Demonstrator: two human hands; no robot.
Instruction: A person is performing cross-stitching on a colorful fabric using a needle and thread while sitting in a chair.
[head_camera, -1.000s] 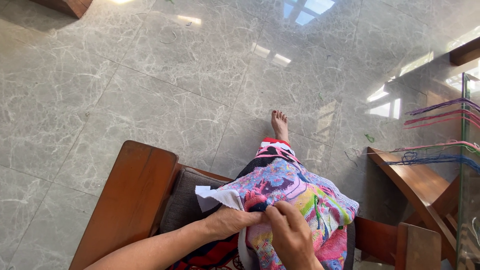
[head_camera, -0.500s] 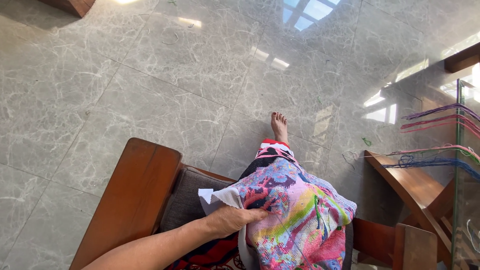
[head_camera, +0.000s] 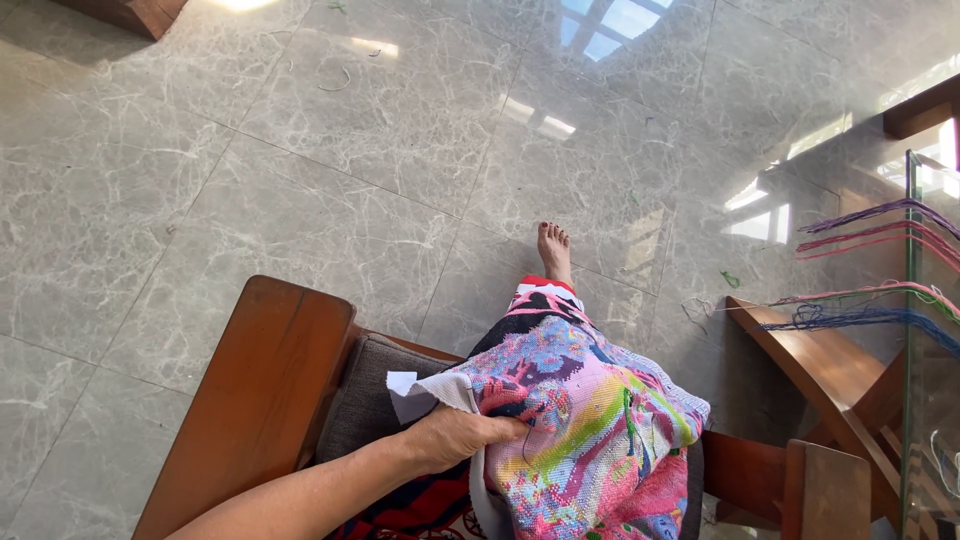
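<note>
A multicoloured cross-stitch cloth (head_camera: 585, 425) with pink, blue, yellow and green patches lies over my lap on the chair. My left hand (head_camera: 462, 437) grips the cloth's left edge, near its white unstitched border (head_camera: 425, 392). My right hand is out of the picture. My bare foot (head_camera: 553, 250) rests on the floor beyond the cloth.
I sit in a wooden chair with a broad brown armrest (head_camera: 262, 395) and grey cushion (head_camera: 368, 400). A glass-topped wooden table (head_camera: 915, 330) at the right carries strands of coloured thread (head_camera: 865, 300). Grey marble floor tiles (head_camera: 300, 150) with thread scraps fill the remaining view.
My right hand, which was on the cloth beside the left hand, has pulled back out of view. My left hand keeps its hold on the cloth's edge.
</note>
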